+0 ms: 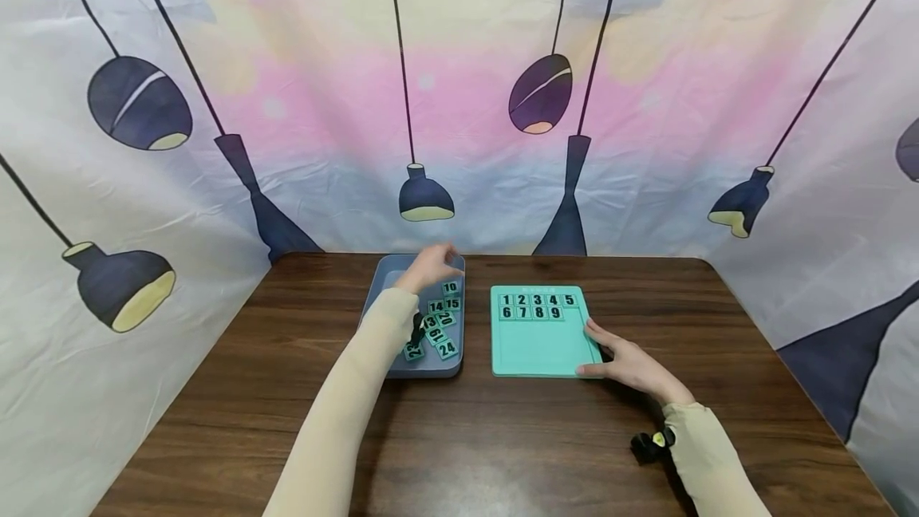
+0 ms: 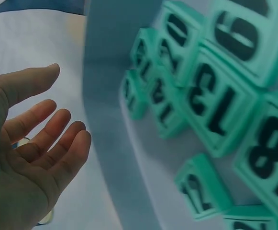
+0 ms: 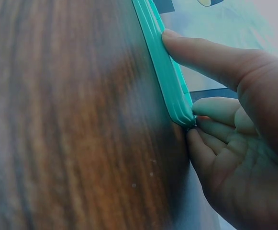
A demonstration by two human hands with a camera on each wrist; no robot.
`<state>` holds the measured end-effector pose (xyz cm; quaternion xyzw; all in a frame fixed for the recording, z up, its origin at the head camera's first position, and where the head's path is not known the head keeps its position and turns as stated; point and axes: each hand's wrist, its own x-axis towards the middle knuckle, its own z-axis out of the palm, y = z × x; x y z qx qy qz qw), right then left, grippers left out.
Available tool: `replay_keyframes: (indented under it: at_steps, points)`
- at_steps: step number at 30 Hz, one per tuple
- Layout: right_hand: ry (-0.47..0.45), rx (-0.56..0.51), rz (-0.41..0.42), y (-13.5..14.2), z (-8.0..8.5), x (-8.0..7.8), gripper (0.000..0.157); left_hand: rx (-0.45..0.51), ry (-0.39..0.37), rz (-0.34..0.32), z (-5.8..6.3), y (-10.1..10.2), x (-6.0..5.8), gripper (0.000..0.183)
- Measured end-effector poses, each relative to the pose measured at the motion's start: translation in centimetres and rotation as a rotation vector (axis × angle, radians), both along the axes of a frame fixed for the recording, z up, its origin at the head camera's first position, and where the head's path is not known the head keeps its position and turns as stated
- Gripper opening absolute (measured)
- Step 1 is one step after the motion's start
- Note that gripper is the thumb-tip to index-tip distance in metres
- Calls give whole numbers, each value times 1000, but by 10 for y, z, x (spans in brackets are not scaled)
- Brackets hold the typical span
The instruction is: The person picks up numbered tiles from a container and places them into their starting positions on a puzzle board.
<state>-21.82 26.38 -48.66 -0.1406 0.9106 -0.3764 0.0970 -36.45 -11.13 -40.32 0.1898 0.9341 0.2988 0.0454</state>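
Note:
My left hand (image 1: 429,266) hovers over the far part of a grey-blue tray (image 1: 388,270), fingers loosely bent and thumb apart, with nothing held. Several green number tiles lie scattered in that tray, among them the 10 tile (image 1: 450,288) and the 24 tile (image 1: 447,349). In the left wrist view, the 13 tile (image 2: 220,100) appears large beside the hand. To the right, a turquoise number board (image 1: 538,349) lies flat, with tiles 1 to 9 set in its top two rows. My right hand (image 1: 628,361) holds its near right corner, thumb at the near edge and fingers along the right side.
Both tray and board sit on a dark brown wooden table (image 1: 459,453), a narrow strip of wood between them. Behind the table hangs a fabric backdrop (image 1: 488,102) printed with lamps. Some tiles in the tray are partly covered by the left forearm.

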Motion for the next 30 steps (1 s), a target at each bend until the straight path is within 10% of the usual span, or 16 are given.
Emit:
replay_keyframes:
  at_steps: [30]
  points:
    - [-11, -16, -12, 0, -3, 0, 101, -77, -74, 53, -39, -11, 3, 46]
